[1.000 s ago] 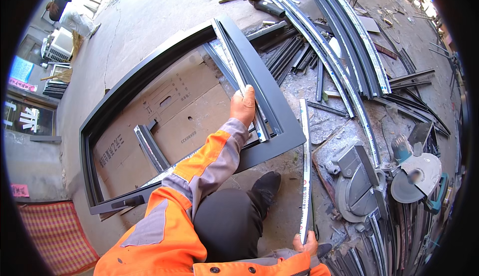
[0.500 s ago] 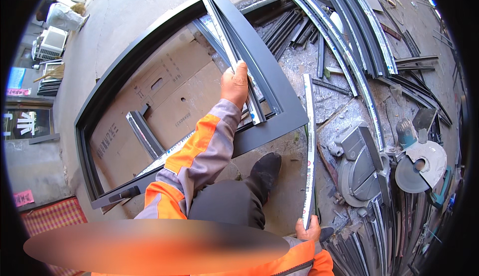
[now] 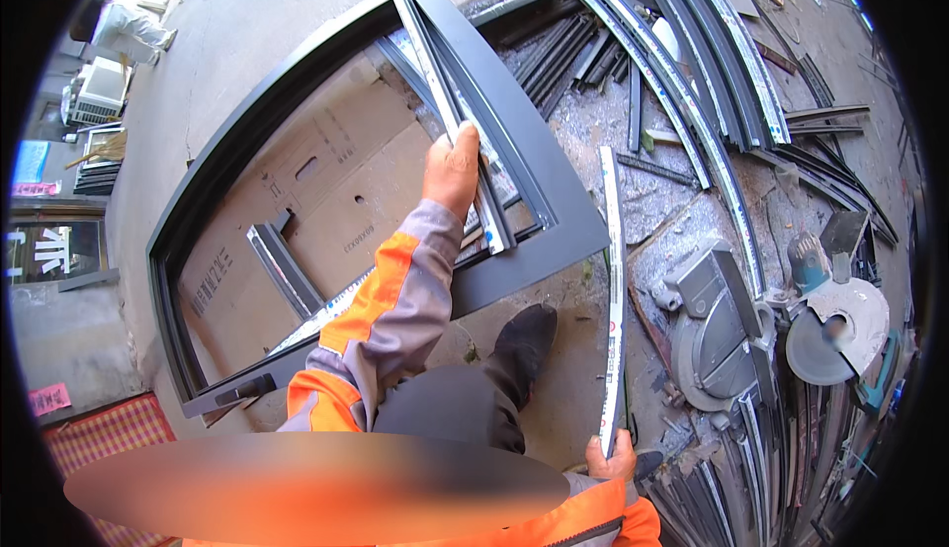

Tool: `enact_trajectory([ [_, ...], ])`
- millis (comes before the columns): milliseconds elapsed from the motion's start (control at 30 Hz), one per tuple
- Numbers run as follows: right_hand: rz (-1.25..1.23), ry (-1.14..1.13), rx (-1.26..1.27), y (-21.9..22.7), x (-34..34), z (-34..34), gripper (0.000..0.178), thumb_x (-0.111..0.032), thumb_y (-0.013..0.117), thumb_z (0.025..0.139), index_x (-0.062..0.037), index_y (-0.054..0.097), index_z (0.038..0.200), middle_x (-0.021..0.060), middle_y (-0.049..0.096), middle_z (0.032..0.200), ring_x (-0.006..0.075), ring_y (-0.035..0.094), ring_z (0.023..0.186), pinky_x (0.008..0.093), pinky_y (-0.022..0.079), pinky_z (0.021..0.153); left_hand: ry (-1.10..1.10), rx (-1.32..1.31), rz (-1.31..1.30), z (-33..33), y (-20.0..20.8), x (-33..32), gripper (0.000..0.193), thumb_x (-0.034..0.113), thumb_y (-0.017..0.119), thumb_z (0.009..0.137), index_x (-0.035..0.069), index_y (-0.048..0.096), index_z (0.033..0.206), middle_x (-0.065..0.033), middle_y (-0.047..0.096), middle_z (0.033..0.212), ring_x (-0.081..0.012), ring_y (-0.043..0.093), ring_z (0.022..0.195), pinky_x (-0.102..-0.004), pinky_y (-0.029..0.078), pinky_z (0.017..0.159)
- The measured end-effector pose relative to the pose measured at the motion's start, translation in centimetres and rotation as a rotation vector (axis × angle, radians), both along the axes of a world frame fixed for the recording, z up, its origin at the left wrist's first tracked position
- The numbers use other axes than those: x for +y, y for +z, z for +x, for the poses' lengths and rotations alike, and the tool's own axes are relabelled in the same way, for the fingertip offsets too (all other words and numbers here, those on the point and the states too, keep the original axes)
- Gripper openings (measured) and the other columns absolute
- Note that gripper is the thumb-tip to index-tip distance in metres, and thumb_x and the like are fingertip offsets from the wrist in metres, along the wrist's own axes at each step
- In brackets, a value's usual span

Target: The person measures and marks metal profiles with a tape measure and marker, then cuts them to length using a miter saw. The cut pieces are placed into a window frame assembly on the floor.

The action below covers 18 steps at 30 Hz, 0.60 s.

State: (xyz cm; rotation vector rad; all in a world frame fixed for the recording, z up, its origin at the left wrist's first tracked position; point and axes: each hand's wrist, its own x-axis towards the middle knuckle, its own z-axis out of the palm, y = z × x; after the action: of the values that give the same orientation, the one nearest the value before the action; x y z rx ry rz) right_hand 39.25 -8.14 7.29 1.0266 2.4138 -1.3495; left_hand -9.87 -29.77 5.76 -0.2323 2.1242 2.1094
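Note:
A large dark grey frame [image 3: 568, 241] with one curved side lies in front of me. My left hand [image 3: 452, 169] is closed around a straight metal profile strip [image 3: 430, 63] with white film along it. This strip slants across the frame's right part, its far end at the frame's top corner and its near end over the inner edge. Down at the right, my right hand [image 3: 615, 456] grips the lower end of a long, slightly bowed white-filmed strip [image 3: 615, 290], which points away from me beside the frame's corner.
Cardboard [image 3: 346, 181] shows inside the frame, with a short profile piece [image 3: 285, 270] on it. To the right stand a cut-off saw [image 3: 717, 330] and a round-bladed power tool [image 3: 830, 339]. Long curved profiles [image 3: 707, 53] and offcuts litter the floor. A person [image 3: 129, 28] is far left.
My left hand has shifted slightly left with the straight strip, whose near end has swung left along the frame's inner edge. My right hand and its strip have barely moved.

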Motion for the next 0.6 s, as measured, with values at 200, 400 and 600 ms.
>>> enact_trajectory([
  [200, -0.016, -0.003, -0.026, -0.4, 0.3, 0.5, 0.038, -0.034, 0.08, 0.09, -0.0035, 0.065, 0.106, 0.0131, 0.071, 0.077, 0.0242, 0.07, 0.066, 0.0408, 0.055, 0.063, 0.017, -0.056, 0.161, 0.5, 0.4, -0.2, 0.038, 0.043, 0.06, 0.109, 0.006, 0.057, 0.1, -0.0038, 0.056, 0.069, -0.0132, 0.052, 0.054, -0.0297, 0.045, 0.051],
  [400, -0.049, -0.019, -0.023, 0.2, 0.3, -0.1, 0.042, -0.038, 0.081, 0.09, -0.003, 0.065, 0.106, 0.0114, 0.071, 0.077, 0.0226, 0.069, 0.067, 0.0408, 0.056, 0.064, 0.019, -0.036, 0.206, 0.4, 1.0, 0.2, 0.036, 0.042, 0.059, 0.11, 0.007, 0.057, 0.101, -0.0035, 0.056, 0.068, -0.0138, 0.052, 0.053, -0.0288, 0.044, 0.05],
  [600, -0.019, -0.016, 0.001, 0.2, 0.4, 0.0, 0.043, -0.039, 0.081, 0.09, -0.0028, 0.065, 0.106, 0.0108, 0.07, 0.077, 0.0221, 0.068, 0.066, 0.0401, 0.056, 0.064, 0.048, -0.121, 0.302, 0.8, 1.5, 0.3, 0.036, 0.041, 0.059, 0.11, 0.006, 0.057, 0.101, -0.0039, 0.056, 0.069, -0.0149, 0.053, 0.053, -0.0294, 0.046, 0.05],
])
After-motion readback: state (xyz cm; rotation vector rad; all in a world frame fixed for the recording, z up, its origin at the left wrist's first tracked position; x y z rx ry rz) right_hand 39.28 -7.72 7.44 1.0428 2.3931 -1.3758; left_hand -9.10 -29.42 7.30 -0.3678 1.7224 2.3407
